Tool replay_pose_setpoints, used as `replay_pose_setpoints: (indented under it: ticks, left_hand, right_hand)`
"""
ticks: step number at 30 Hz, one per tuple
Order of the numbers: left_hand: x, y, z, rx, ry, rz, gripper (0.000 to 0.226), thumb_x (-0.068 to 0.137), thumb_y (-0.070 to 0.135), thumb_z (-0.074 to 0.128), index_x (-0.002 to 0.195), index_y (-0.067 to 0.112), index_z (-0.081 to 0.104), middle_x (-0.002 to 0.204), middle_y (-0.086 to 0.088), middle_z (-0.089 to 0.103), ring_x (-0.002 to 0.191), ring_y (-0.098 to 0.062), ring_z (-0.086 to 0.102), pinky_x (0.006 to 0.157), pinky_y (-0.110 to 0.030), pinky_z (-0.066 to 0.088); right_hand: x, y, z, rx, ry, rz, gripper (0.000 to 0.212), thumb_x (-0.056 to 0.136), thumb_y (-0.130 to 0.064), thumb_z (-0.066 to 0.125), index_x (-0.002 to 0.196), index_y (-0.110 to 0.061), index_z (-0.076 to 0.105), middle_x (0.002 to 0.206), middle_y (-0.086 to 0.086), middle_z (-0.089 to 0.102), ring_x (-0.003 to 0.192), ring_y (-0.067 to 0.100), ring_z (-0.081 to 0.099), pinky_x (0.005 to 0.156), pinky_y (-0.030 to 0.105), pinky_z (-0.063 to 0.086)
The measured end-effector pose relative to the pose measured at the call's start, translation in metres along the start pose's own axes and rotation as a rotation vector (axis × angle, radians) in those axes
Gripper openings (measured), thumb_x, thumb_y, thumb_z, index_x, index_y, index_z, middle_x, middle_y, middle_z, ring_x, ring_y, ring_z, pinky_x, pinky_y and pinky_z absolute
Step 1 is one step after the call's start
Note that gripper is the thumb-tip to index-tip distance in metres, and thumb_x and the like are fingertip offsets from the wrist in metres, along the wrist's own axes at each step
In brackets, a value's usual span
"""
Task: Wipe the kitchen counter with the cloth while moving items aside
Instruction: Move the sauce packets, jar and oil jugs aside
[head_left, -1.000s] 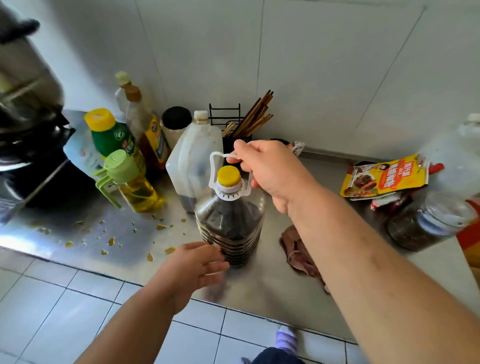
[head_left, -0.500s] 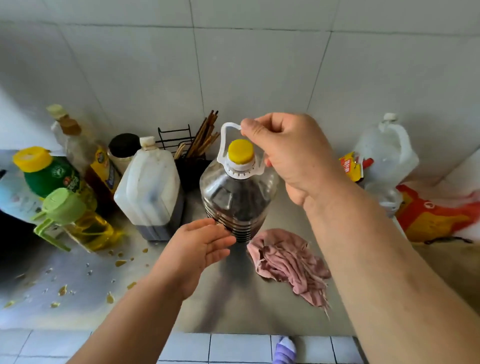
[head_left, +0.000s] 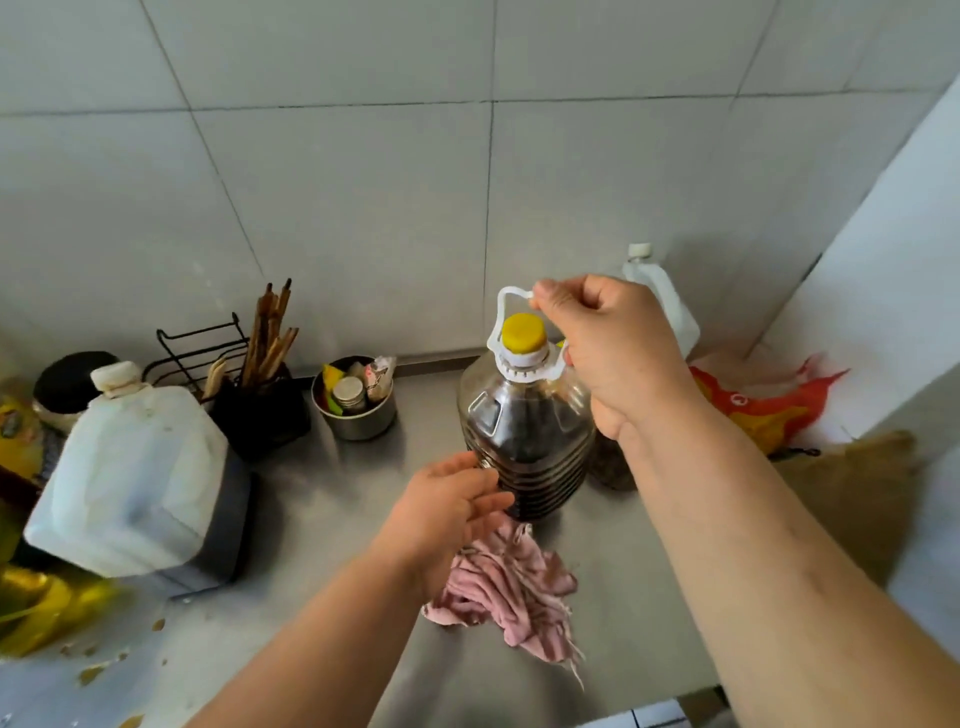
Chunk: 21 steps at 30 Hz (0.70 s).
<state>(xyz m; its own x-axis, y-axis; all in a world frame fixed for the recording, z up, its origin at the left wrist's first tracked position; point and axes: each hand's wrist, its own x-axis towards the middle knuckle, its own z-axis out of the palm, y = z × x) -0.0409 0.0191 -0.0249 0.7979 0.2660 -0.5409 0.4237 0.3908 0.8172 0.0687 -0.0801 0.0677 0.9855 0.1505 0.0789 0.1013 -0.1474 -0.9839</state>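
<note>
My right hand (head_left: 608, 358) grips the white carry handle of a large clear bottle (head_left: 524, 441) with a yellow cap and dark liquid. The bottle is at the back right of the steel counter (head_left: 322, 525); whether its base touches the counter I cannot tell. My left hand (head_left: 447, 509) is open beside the bottle's lower left side, fingers close to its ribbed wall. A crumpled pink cloth (head_left: 509, 587) lies on the counter just below the bottle, partly under my left hand.
A white jug (head_left: 130, 478) stands at left beside a black chopstick holder (head_left: 260, 410) and a metal bowl (head_left: 356, 408) of small items. Yellow crumbs (head_left: 93, 673) litter the front left. Another white jug (head_left: 660, 301) and a red-orange bag (head_left: 763, 410) sit at the back right.
My right hand has carried the dark bottle to the right, past the cloth, toward the back right corner. My left hand followed along its lower side.
</note>
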Motion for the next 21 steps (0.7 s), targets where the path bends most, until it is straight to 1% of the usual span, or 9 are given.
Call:
replay_pose_setpoints:
  ticks: [2, 3, 6, 8, 10, 12, 14, 18, 21]
  left_hand:
    - [0.01, 0.0, 0.01, 0.007, -0.007, -0.023, 0.019, 0.092, -0.002, 0.049, 0.09, 0.013, 0.06, 0.094, -0.015, 0.07, 0.096, -0.031, 0.064, 0.092, -0.043, 0.049]
    - [0.014, 0.0, 0.013, 0.013, -0.006, -0.033, 0.018, 0.092, -0.001, 0.049, 0.093, 0.014, 0.058, 0.098, -0.016, 0.069, 0.097, -0.031, 0.065, 0.092, -0.043, 0.05]
    - [0.026, -0.002, 0.02, 0.041, -0.011, -0.046, 0.017, 0.092, 0.001, 0.05, 0.098, 0.016, 0.057, 0.105, -0.015, 0.068, 0.099, -0.029, 0.066, 0.087, -0.039, 0.051]
    - [0.033, -0.002, 0.023, 0.062, -0.008, -0.054, 0.018, 0.092, 0.002, 0.051, 0.095, 0.018, 0.058, 0.103, -0.013, 0.069, 0.098, -0.028, 0.066, 0.087, -0.039, 0.051]
    - [0.039, -0.003, 0.023, 0.078, 0.007, -0.055, 0.015, 0.092, 0.003, 0.052, 0.101, 0.012, 0.058, 0.105, -0.013, 0.068, 0.099, -0.028, 0.066, 0.088, -0.042, 0.05]
    - [0.045, -0.002, 0.023, 0.093, 0.016, -0.062, 0.028, 0.091, 0.005, 0.054, 0.118, 0.01, 0.052, 0.111, -0.015, 0.066, 0.1, -0.027, 0.066, 0.086, -0.041, 0.05]
    - [0.048, 0.0, 0.022, 0.113, 0.012, -0.064, 0.034, 0.089, 0.007, 0.057, 0.123, 0.008, 0.052, 0.113, -0.015, 0.067, 0.1, -0.026, 0.066, 0.085, -0.04, 0.049]
    - [0.054, 0.002, 0.021, 0.206, 0.031, -0.051, 0.032, 0.087, 0.014, 0.062, 0.118, 0.016, 0.061, 0.106, -0.01, 0.068, 0.1, -0.024, 0.064, 0.09, -0.044, 0.051]
    - [0.061, 0.002, 0.023, 0.269, 0.067, -0.02, 0.018, 0.086, 0.014, 0.06, 0.098, 0.025, 0.066, 0.092, -0.006, 0.064, 0.088, -0.02, 0.059, 0.083, -0.043, 0.054]
  right_hand:
    - [0.009, 0.009, -0.009, -0.005, 0.023, 0.032, 0.021, 0.088, -0.029, 0.066, 0.08, -0.011, 0.069, 0.082, 0.005, 0.072, 0.07, 0.009, 0.062, 0.067, 0.029, 0.052]
    - [0.013, 0.013, -0.012, -0.007, 0.03, 0.042, 0.021, 0.088, -0.029, 0.066, 0.082, -0.01, 0.069, 0.083, 0.006, 0.073, 0.07, 0.01, 0.062, 0.066, 0.029, 0.052]
    - [0.023, 0.022, -0.019, -0.03, 0.05, 0.049, 0.021, 0.088, -0.032, 0.066, 0.083, -0.012, 0.07, 0.078, 0.0, 0.072, 0.061, 0.003, 0.059, 0.055, 0.014, 0.048]
    - [0.03, 0.027, -0.02, -0.04, 0.054, 0.059, 0.022, 0.088, -0.033, 0.066, 0.083, -0.012, 0.071, 0.076, -0.001, 0.071, 0.06, 0.003, 0.058, 0.05, 0.01, 0.045]
    - [0.034, 0.031, -0.018, -0.034, 0.046, 0.087, 0.022, 0.088, -0.032, 0.066, 0.084, -0.01, 0.071, 0.072, -0.003, 0.068, 0.055, 0.0, 0.055, 0.048, 0.011, 0.043]
    - [0.039, 0.037, -0.016, -0.056, 0.044, 0.116, 0.022, 0.088, -0.033, 0.065, 0.083, -0.012, 0.071, 0.064, -0.008, 0.063, 0.051, -0.002, 0.051, 0.052, 0.015, 0.041]
    - [0.042, 0.044, -0.015, -0.076, 0.042, 0.136, 0.022, 0.088, -0.033, 0.065, 0.081, -0.013, 0.07, 0.058, -0.01, 0.057, 0.052, 0.001, 0.049, 0.057, 0.019, 0.04]
    - [0.046, 0.05, -0.021, -0.012, 0.054, 0.171, 0.02, 0.088, -0.029, 0.065, 0.075, -0.014, 0.067, 0.05, -0.013, 0.054, 0.04, -0.003, 0.046, 0.044, 0.009, 0.038]
    - [0.045, 0.055, -0.027, 0.031, 0.044, 0.176, 0.022, 0.089, -0.027, 0.063, 0.069, -0.017, 0.067, 0.045, -0.017, 0.056, 0.037, -0.003, 0.046, 0.041, 0.008, 0.036]
